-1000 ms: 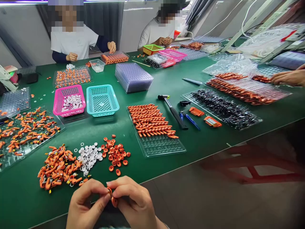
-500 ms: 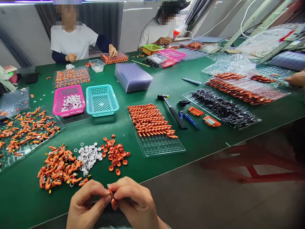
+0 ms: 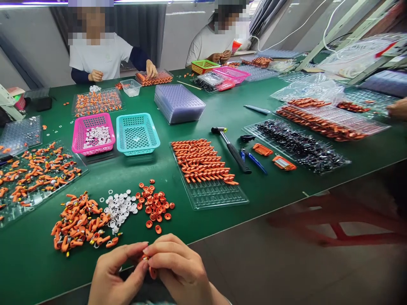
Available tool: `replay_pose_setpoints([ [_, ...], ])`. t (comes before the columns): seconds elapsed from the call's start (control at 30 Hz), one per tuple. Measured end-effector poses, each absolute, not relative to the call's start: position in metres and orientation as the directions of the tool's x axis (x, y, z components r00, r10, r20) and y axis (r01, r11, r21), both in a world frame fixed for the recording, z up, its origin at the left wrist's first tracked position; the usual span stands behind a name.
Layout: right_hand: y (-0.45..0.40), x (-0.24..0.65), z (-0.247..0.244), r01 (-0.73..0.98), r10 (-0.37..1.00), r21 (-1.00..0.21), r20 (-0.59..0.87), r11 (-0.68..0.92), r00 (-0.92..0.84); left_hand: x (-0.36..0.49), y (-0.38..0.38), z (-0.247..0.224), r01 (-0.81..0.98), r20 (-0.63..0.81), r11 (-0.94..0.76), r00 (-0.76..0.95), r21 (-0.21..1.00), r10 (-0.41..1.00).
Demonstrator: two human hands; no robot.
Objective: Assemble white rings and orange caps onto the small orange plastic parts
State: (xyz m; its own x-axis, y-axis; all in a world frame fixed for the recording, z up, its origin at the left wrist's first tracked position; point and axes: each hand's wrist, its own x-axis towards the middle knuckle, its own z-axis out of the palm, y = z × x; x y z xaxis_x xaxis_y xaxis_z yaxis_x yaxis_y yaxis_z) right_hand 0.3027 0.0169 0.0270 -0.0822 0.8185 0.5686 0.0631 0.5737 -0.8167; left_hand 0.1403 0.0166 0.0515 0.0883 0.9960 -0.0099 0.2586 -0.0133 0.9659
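Near the table's front edge, my left hand point(image 3: 117, 271) pinches a small orange earbud part point(image 3: 153, 273) between thumb and forefinger. The fingers of my right hand point(image 3: 181, 262) are closed on the same piece from the other side and cover much of it. A rounded orange end shows below the fingertips. Just beyond my hands lie a heap of orange earbud stems point(image 3: 76, 224), a pile of white round caps point(image 3: 119, 209) and scattered orange cup-shaped covers point(image 3: 155, 205).
A clear tray point(image 3: 219, 197) bears rows of orange earbuds. Farther off stand a pink basket point(image 3: 76, 142), a turquoise basket point(image 3: 138, 148) and stacked clear trays point(image 3: 179, 106). A hammer point(image 3: 235, 152) and blue pliers point(image 3: 256, 163) lie rightward. Two co-workers sit opposite; another person's hand point(image 3: 397, 109) shows at right.
My right fingers have shifted slightly left and over the orange earbud part, hiding more of it. My left thumb and forefinger still pinch it. The view has shifted slightly.
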Motion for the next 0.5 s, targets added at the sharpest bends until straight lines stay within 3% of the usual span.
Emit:
replay_pose_setpoints([
  [0.1,0.014,0.305,0.028,0.033,0.840,-0.843,0.530,0.537,-0.118,0.139,0.018,0.050,0.285,0.041,-0.077,0.130,0.956,0.991],
  [0.27,0.009,0.311,0.029,0.075,0.917,-0.915,0.391,0.397,-0.081,0.140,0.017,0.049,0.306,0.082,-0.087,0.031,0.948,0.996],
  [0.5,0.013,0.307,0.019,0.106,0.866,-0.867,0.464,0.487,-0.188,0.138,0.017,0.042,0.352,0.257,-0.246,0.016,0.903,0.966],
])
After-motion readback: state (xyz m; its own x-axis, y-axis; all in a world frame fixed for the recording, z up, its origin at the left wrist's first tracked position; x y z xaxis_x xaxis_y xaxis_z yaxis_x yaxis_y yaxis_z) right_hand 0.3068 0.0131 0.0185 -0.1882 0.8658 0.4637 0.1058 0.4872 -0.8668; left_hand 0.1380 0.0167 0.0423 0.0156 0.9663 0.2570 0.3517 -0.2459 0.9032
